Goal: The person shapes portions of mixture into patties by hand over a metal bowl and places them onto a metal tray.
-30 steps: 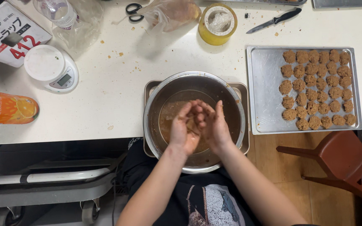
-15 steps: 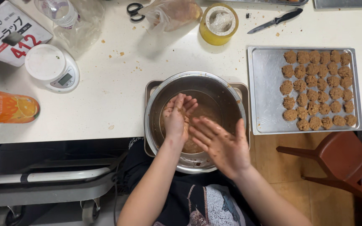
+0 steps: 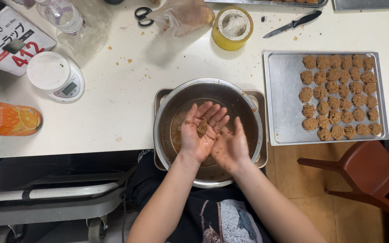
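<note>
At the centre of the frame, the left hand [image 3: 200, 133] lies palm up and spread flat over the round stainless-steel mixing bowl [image 3: 208, 130], with a small brown lump of dough [image 3: 202, 127] resting on its palm. The right hand [image 3: 231, 146] is just beside it, fingers extended and loose, its edge touching the left palm and grasping nothing. The bowl sits in a shallow rectangular metal pan [image 3: 260, 100] on the white table [image 3: 113, 99]. At the right of the frame, a rectangular metal baking tray [image 3: 284, 94] carries rows of round brown dough pieces [image 3: 338, 96]. A white digital kitchen scale [image 3: 56, 77] stands at the upper left.
</note>
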